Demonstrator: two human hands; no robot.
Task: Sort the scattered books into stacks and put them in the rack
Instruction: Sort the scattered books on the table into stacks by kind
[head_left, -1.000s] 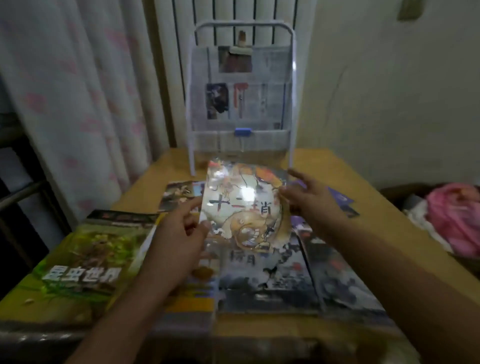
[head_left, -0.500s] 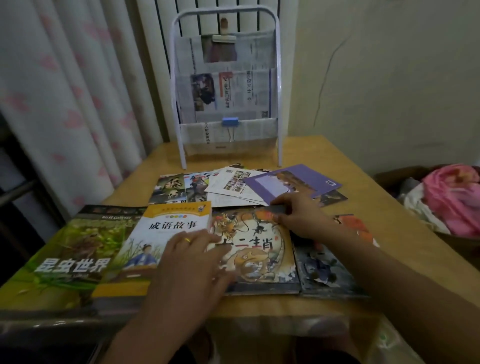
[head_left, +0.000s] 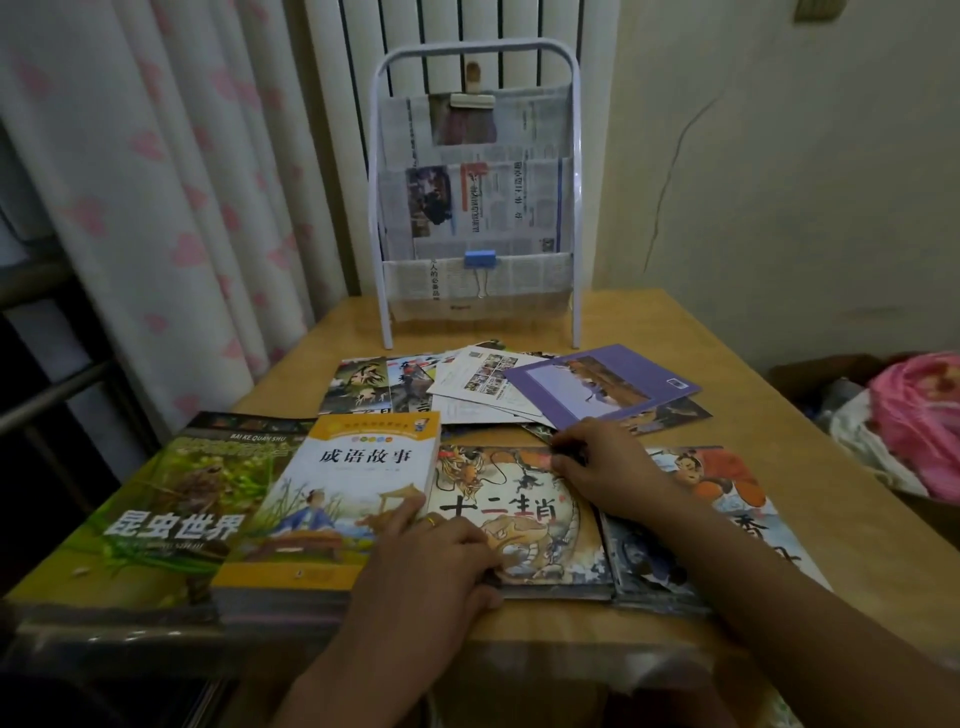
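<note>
A picture book with a dragon cover (head_left: 524, 519) lies flat on top of other books near the table's front edge. My left hand (head_left: 431, 566) rests on its lower left corner, fingers reaching the thick yellow storybook (head_left: 343, 499) beside it. My right hand (head_left: 608, 467) has its fingers curled over the dragon book's top right edge. A large green insect book (head_left: 171, 509) lies at the far left. An orange-and-blue picture book (head_left: 727, 488) lies to the right. The white-framed rack (head_left: 376, 208), lined with newspaper, stands at the table's back.
A purple book (head_left: 602, 384), a white booklet (head_left: 467, 384) and several thin picture books lie scattered between the rack and my hands. The wooden table (head_left: 649, 322) ends at a curtain (head_left: 156, 208) on the left. A pink cloth bundle (head_left: 919, 415) sits off to the right.
One second ago both hands held the dragon book tilted up in the air. It now lies flat on the stack, with my hands still on it.
</note>
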